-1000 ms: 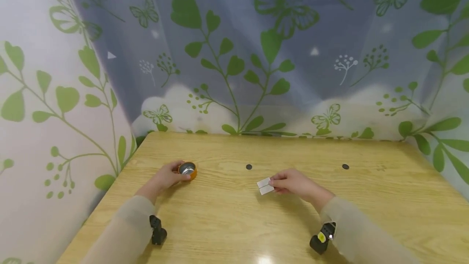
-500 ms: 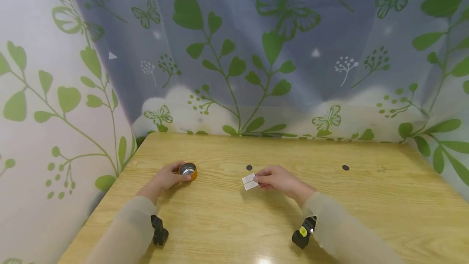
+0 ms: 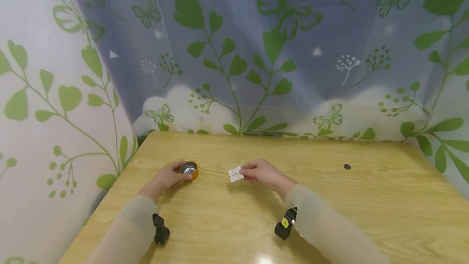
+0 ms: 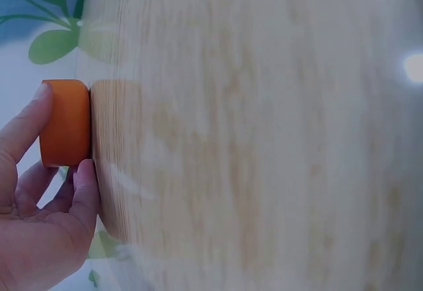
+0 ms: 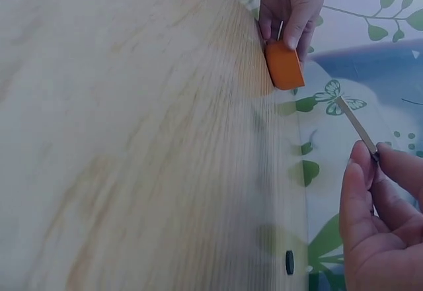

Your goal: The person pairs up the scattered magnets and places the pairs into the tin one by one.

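A small orange cup with a bare metal inside stands on the wooden table at the left, mouth up. My left hand grips its side, with the thumb at the front and fingers behind; the left wrist view shows the thumb against the orange wall. To the right of the cup, my right hand pinches a flat white rectangular piece with a dark line across its middle. Seen edge-on in the right wrist view, this thin piece is held above the table, apart from the cup.
A black disc lies on the table at the right. The right wrist view also shows a black disc on the tabletop. A leaf-patterned curtain hangs behind the table and along its left side.
My right hand has moved left with the white piece, nearer the cup. The middle black disc is now hidden behind that hand in the head view. My left hand and the cup have stayed put.
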`<action>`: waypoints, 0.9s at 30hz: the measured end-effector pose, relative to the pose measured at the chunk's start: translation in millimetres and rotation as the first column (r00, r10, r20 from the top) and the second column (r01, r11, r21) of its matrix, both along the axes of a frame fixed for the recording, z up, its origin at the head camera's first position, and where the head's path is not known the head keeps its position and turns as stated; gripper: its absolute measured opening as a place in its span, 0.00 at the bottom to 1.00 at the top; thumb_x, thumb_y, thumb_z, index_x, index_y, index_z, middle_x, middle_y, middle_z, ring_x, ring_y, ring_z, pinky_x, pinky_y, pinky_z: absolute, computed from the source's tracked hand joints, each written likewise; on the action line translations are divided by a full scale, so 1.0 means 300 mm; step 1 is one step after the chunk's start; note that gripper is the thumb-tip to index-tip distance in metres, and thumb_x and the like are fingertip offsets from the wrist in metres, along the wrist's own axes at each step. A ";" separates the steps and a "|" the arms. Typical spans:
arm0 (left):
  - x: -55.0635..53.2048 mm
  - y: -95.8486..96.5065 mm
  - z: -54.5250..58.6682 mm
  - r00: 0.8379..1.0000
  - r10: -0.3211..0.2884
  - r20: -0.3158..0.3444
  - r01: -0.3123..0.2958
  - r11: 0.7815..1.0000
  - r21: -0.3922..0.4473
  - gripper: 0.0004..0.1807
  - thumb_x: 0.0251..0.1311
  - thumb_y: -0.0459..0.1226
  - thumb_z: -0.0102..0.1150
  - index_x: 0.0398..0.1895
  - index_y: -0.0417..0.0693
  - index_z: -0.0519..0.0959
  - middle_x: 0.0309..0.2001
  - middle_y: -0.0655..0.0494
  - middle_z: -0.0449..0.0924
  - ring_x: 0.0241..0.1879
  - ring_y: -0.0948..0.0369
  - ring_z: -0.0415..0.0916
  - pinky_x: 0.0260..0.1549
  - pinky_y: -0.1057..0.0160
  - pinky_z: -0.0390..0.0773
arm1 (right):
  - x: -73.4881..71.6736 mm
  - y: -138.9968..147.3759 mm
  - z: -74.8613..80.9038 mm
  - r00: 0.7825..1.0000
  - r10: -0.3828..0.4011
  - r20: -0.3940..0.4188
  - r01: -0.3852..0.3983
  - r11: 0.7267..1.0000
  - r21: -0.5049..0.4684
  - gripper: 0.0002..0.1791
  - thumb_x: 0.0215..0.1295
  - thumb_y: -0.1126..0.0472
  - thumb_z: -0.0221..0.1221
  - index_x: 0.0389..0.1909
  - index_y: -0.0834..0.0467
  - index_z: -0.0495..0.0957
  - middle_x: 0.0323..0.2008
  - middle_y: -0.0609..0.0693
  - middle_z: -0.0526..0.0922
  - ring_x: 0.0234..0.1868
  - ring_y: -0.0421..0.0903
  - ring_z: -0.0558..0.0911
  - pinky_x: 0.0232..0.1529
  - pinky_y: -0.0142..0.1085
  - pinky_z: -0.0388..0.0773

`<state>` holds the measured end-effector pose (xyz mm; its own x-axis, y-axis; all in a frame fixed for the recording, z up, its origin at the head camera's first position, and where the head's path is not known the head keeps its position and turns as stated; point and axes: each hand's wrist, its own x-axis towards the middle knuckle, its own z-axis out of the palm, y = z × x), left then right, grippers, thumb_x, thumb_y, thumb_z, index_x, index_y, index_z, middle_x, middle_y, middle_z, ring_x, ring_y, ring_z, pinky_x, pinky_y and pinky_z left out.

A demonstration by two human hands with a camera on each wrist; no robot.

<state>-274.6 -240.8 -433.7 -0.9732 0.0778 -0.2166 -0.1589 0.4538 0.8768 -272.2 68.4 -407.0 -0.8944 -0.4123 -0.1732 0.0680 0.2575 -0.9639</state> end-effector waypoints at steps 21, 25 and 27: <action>0.006 -0.002 -0.003 1.000 0.010 -0.004 -0.010 1.000 -0.012 0.38 0.54 0.36 0.66 0.66 0.35 0.61 0.61 0.32 0.62 0.58 0.46 0.64 0.52 0.54 0.70 | -0.065 -0.238 -0.020 0.998 -0.069 0.014 0.070 0.997 -0.043 0.14 0.64 0.68 0.57 0.45 0.74 0.76 0.33 0.57 0.82 0.30 0.40 0.79 0.44 0.41 0.78; 0.006 0.002 -0.003 1.000 0.009 -0.024 -0.010 0.999 -0.042 0.37 0.54 0.37 0.66 0.65 0.35 0.63 0.59 0.33 0.65 0.56 0.47 0.65 0.51 0.55 0.70 | -0.079 -0.276 -0.023 0.997 -0.069 0.028 0.071 0.997 -0.038 0.15 0.64 0.66 0.57 0.47 0.72 0.76 0.36 0.57 0.82 0.34 0.44 0.81 0.45 0.40 0.77; 0.008 0.004 -0.001 1.000 0.008 -0.027 -0.010 0.998 -0.060 0.37 0.53 0.38 0.67 0.65 0.35 0.63 0.59 0.33 0.66 0.56 0.47 0.66 0.51 0.55 0.70 | -0.084 -0.297 -0.024 0.997 -0.066 0.027 0.067 0.997 -0.040 0.15 0.64 0.65 0.57 0.48 0.72 0.76 0.37 0.57 0.82 0.36 0.45 0.81 0.46 0.41 0.77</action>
